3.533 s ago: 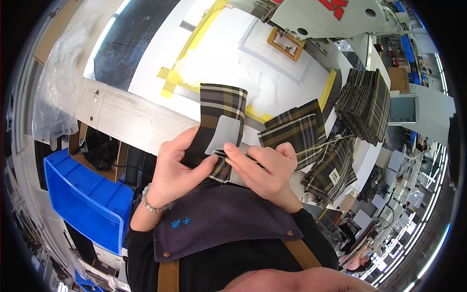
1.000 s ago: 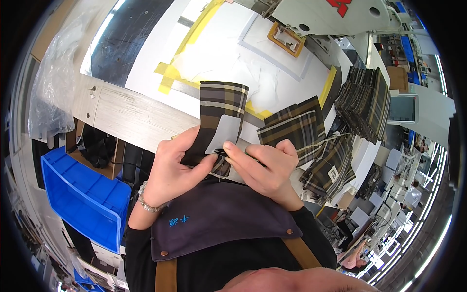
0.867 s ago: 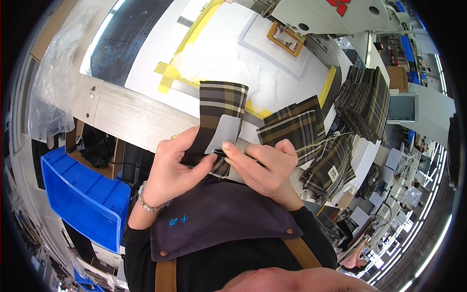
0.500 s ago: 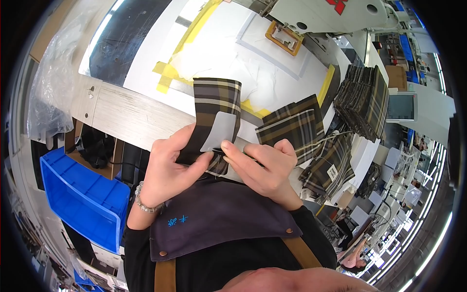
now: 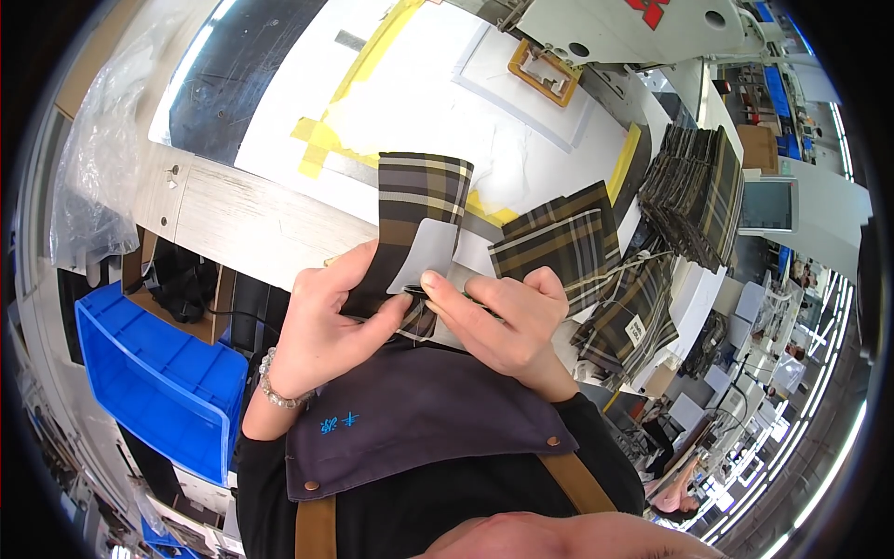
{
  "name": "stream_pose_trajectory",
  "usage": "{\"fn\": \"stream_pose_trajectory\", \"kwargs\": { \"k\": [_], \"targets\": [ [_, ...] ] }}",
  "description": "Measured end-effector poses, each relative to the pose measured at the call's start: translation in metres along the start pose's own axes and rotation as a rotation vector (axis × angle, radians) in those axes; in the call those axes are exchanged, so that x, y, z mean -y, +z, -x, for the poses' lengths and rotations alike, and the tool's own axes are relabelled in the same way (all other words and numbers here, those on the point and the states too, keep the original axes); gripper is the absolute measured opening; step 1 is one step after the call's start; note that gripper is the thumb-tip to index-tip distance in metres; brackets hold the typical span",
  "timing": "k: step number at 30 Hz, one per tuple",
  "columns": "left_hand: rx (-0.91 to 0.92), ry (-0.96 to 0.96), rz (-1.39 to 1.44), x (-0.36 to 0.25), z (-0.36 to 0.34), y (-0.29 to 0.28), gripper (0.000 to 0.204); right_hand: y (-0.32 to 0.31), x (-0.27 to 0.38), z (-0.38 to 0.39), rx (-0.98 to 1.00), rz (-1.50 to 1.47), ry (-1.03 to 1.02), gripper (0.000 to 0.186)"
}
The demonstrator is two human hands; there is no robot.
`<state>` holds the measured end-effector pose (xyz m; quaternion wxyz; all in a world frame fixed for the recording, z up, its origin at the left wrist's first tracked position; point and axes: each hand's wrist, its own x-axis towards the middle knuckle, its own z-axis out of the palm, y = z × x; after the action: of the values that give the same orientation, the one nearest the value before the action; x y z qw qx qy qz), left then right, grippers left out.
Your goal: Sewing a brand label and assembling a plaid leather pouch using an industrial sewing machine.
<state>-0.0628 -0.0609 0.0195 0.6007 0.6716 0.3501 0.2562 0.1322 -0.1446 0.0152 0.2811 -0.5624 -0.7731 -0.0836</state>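
Between my hands is a dark plaid fabric piece [image 5: 424,191], its far end standing up over the table edge. A grey translucent template [image 5: 430,250] with a rounded corner lies against its face. My left hand [image 5: 340,307] is closed on the fabric's left side, thumb pressed near the template's lower corner. My right hand [image 5: 503,317] pinches the fabric's lower edge beside that thumb, its fingertips touching the template's bottom. Some small dark thing shows between the fingertips; I cannot make out what it is. The fabric's lower end is partly hidden behind my fingers.
More plaid pieces [image 5: 563,242] lie right of my hands, with a tall plaid stack [image 5: 694,196] behind. A sewing machine [image 5: 633,33] with an orange frame [image 5: 545,74] stands at the back. A blue crate [image 5: 163,373] sits lower left, near a clear plastic bag [image 5: 98,177].
The far end of the plaid fabric has shifted slightly right, and the template with it. Both hands keep their pinch in nearly the same place.
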Motion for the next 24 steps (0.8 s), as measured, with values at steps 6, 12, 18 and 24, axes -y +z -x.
{"fn": "stream_pose_trajectory", "kwargs": {
  "k": [6, 12, 18, 24],
  "targets": [
    [-0.004, -0.011, 0.003, -0.0005, -0.001, 0.0002, 0.04, 0.0011, -0.0007, 0.0003, -0.005, 0.006, 0.004, 0.044],
    [-0.002, -0.016, 0.006, 0.0017, -0.0006, 0.0003, 0.038, 0.0019, -0.001, -0.0009, -0.003, 0.009, -0.006, 0.042],
    [0.002, -0.015, 0.009, 0.0021, -0.0014, 0.0002, 0.038, 0.0041, -0.0006, -0.0017, -0.031, 0.022, -0.014, 0.041],
    [-0.015, -0.003, -0.007, 0.0008, -0.0016, -0.0002, 0.038, 0.001, -0.0021, 0.0007, -0.007, 0.0, -0.015, 0.041]
  ]
}}
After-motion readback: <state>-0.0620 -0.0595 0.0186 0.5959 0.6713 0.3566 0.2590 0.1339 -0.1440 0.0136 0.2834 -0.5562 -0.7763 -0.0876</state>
